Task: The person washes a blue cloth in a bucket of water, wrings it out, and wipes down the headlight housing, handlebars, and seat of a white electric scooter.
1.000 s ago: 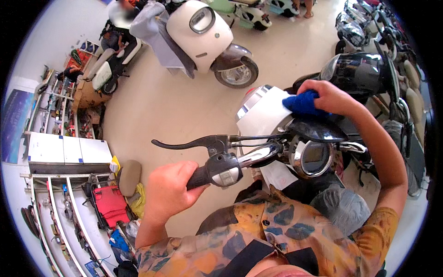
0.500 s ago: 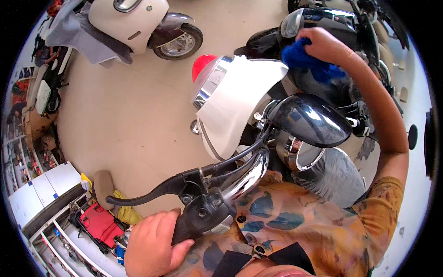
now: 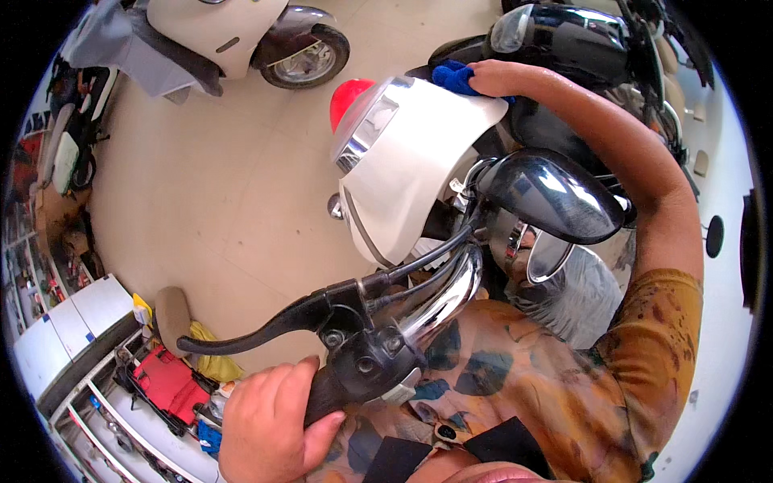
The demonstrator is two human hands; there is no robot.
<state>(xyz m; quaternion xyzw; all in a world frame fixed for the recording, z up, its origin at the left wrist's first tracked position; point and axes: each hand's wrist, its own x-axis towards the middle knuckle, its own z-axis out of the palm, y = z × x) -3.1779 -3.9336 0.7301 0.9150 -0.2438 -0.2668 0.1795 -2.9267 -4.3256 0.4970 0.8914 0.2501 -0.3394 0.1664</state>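
Observation:
My left hand (image 3: 266, 423) grips the black handlebar grip (image 3: 326, 396) of a white scooter, just below its black brake lever (image 3: 258, 328). A chrome handlebar (image 3: 439, 294) runs up to a black mirror (image 3: 555, 197). My right hand (image 3: 503, 79) reaches far over the white front cover (image 3: 419, 165) and presses a blue cloth (image 3: 455, 76) onto its top edge. A red light (image 3: 348, 101) sits at the cover's front.
A cream scooter (image 3: 241, 36) stands at the top left on the beige floor (image 3: 217, 185). A dark scooter (image 3: 580, 44) is parked at the top right. White shelving (image 3: 72, 322) and a red toolbox (image 3: 165, 382) lie at the lower left.
The view has swung closer over the scooter's front. My right hand with the blue cloth has slid onto the top of the white cover. My left hand stays on the grip.

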